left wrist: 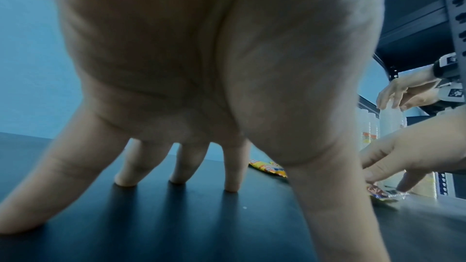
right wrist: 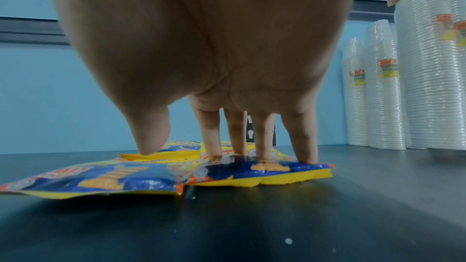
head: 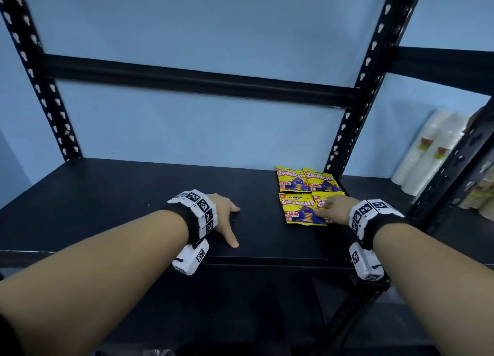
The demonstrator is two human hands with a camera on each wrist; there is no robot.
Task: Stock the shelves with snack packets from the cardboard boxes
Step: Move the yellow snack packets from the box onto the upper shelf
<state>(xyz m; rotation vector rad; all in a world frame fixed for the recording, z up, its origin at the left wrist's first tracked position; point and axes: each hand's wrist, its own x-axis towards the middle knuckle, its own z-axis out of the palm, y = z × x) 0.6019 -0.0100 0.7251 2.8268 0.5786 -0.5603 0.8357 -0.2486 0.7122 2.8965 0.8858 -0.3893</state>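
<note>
Pressing straight fingertips down, the right hand [head: 334, 208] pins the near-right snack packet [right wrist: 264, 170] flat on the black shelf [head: 133, 195], three more packets [head: 302, 192] just beyond and beside it, while the left hand [head: 224, 216] rests spread and empty well off to its left.

Stacks of clear plastic cups [right wrist: 413, 87] stand against a blue wall [head: 187, 29].

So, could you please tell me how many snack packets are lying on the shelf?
4, in a two-by-two block: back left, back right, front left, and front right under the right hand. None appear hidden.
</note>
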